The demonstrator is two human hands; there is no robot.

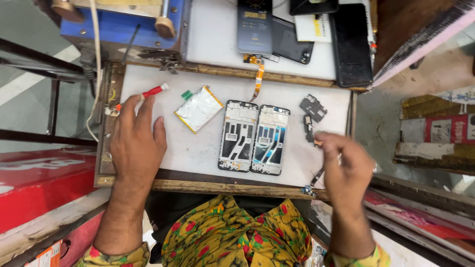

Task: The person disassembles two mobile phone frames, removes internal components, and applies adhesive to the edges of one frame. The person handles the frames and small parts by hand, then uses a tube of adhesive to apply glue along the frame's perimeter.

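Seen from above, a person in a yellow floral shirt (232,232) works at a small white work board (198,148) framed in wood. At far left, beyond the board, stands a blue machine (118,22) with a pale cable (94,59) trailing down its side. The left hand (137,143) lies flat on the board's left edge, fingers spread and closed on nothing, its fingertips touching a red-handled screwdriver (148,94) that rests slantwise at the far left corner. Just right of the screwdriver lies a silver phone battery (199,109) edged in yellow, tilted, with a small green tab at its far end. In the middle sit two stripped phone frames (255,138) side by side and touching, long sides parallel — the left one dark inside, the right one showing blue. An orange flex ribbon (258,74) runs from the far shelf down toward them, where several dark phones (297,29) lie. Right of the frames, small dark circuit pieces (312,108) rest near the board's right edge. The right hand (346,168) hovers over the near right corner, fingers curled together — whether they pinch anything cannot be told, though a thin dark tool (316,177) shows just beneath it.
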